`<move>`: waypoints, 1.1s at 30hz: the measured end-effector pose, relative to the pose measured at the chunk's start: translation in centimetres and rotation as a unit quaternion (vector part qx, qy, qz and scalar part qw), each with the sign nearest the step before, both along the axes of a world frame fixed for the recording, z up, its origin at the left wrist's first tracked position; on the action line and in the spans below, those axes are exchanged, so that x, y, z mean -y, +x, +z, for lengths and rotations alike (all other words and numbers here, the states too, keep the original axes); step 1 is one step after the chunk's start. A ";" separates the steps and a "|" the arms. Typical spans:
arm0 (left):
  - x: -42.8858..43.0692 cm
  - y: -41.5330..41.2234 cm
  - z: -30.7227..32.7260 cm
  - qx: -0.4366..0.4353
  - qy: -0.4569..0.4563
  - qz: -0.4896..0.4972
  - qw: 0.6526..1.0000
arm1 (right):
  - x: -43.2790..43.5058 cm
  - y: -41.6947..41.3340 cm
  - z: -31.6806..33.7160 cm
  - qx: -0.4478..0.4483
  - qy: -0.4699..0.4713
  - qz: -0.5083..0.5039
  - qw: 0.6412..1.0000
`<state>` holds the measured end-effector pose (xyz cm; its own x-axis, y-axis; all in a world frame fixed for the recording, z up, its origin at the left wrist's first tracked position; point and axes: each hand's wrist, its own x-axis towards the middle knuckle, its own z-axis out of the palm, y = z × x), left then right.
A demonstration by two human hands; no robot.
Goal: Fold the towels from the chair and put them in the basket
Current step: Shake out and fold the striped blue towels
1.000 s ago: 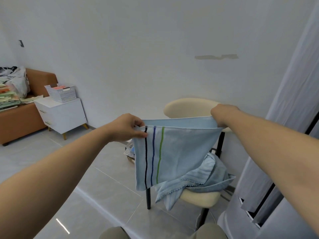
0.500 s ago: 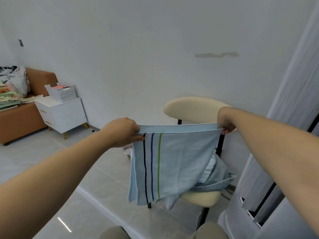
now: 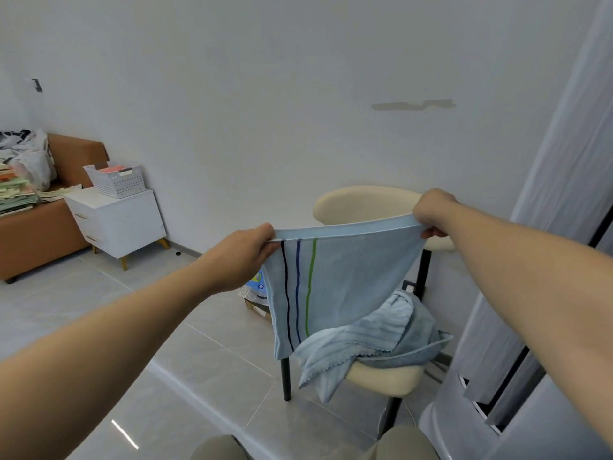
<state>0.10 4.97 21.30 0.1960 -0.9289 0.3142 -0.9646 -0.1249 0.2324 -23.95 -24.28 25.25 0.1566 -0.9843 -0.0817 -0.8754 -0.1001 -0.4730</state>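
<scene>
Both arms reach forward, holding a light blue towel (image 3: 345,280) stretched in the air in front of a cream chair (image 3: 361,204). The left hand (image 3: 245,250) pinches the towel's upper left corner between thumb and curled fingers; the right hand (image 3: 431,214) pinches the upper right corner the same way. The towel looks doubled over along its top edge and hangs down, with black, blue and green stripes near its left side. More blue towels (image 3: 374,343) lie crumpled on the chair seat, one hanging over its near edge. Far to the left, a white basket (image 3: 116,180) sits on a white cabinet (image 3: 116,224) beside a brown sofa (image 3: 36,234).
</scene>
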 end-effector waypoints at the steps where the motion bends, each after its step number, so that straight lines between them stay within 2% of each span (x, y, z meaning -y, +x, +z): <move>1: 0.0 -0.1 0.2 -0.018 -0.021 0.001 1.000 | 0.1 -0.1 -0.1 -0.008 -0.001 0.004 1.000; 7: 0.1 -0.2 1.3 -0.079 -0.092 0.010 0.993 | 1.2 -0.3 -1.0 -0.066 0.051 0.036 0.996; 11: -0.1 0.0 1.5 -0.034 -0.089 0.032 0.995 | 2.0 -0.4 -1.9 -0.107 0.110 0.050 0.987; 14: 0.0 -0.1 1.1 -0.003 -0.092 0.037 0.995 | 0.6 -1.2 -1.4 -0.066 0.086 0.076 0.991; 16: 0.1 -0.3 0.8 -0.029 -0.112 0.038 0.993 | -0.1 -1.5 -1.3 -0.031 0.058 0.089 0.994; 20: 0.5 -0.2 0.5 -0.111 -0.148 0.045 0.982 | 0.4 -1.2 -2.3 -0.069 0.143 0.007 0.987; 23: 0.9 0.6 0.6 -0.101 -0.117 0.062 0.986 | 0.1 -1.4 -2.6 -0.129 0.153 0.043 0.979; 28: 1.1 1.3 0.7 -0.071 -0.061 0.111 0.989 | 0.3 -1.7 -2.6 -0.086 0.166 0.020 0.982; 30: 1.1 1.2 0.8 -0.099 -0.058 0.124 0.986 | 0.6 -1.7 -2.8 -0.067 0.167 0.020 0.983; 33: 1.4 0.7 1.0 -0.228 -0.077 0.131 0.962 | 0.6 -1.5 -3.1 -0.034 0.207 0.032 0.977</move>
